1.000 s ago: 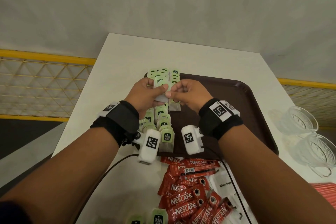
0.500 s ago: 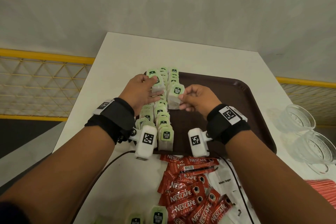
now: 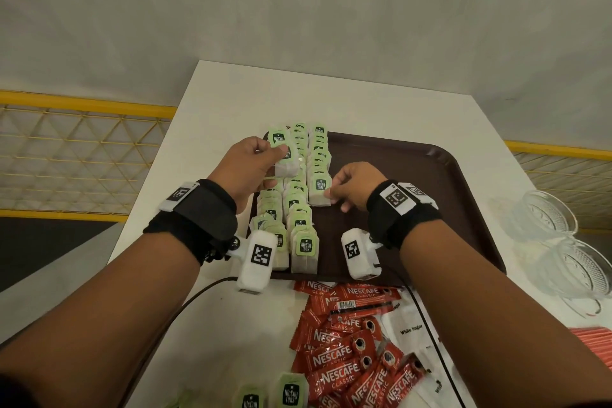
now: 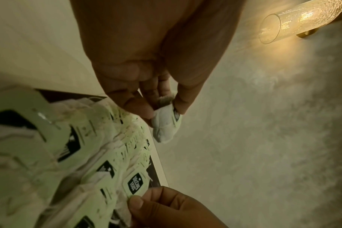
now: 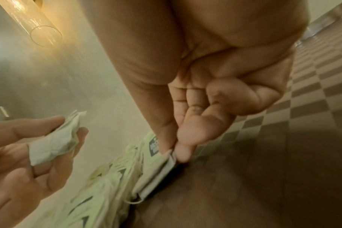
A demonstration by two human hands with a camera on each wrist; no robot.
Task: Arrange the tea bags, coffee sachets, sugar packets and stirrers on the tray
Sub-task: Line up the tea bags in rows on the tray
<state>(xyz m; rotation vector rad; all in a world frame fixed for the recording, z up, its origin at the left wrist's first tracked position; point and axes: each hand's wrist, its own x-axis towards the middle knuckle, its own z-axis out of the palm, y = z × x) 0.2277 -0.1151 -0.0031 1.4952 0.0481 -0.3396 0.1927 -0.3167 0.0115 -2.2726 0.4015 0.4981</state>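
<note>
The brown tray (image 3: 430, 182) lies bare across its right half, while tea bag rows (image 3: 299, 209) run lengthwise along its left edge. The left hand (image 3: 246, 169) pinches one tea bag (image 3: 287, 161) (lifted, tag up); the right hand (image 3: 354, 187) pinches another (image 3: 319, 190) at the third row's near end. The hands have drawn apart since earlier.
</note>
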